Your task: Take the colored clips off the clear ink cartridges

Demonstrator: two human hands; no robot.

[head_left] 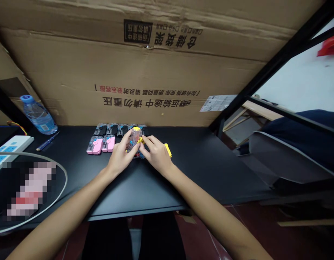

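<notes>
A tall brown cardboard panel (156, 68), printed with upside-down Chinese characters, stands like a wall beyond the right hand (158, 153). Beneath that hand I see a smooth black tabletop (215, 169), a pale sheen of light along its near side. Off to the hand's right, a black metal post (267, 72) slants upward; past it are a white wall (294, 79) and a light wooden table (264, 109). Lower down lies dark reddish tiled floor (245, 213).

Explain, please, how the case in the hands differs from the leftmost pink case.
The held case shows yellow parts; the leftmost pink case shows pink ones. The held case is between the left hand and right hand; the leftmost pink case lies untouched on the table. Both have transparent parts.
</notes>
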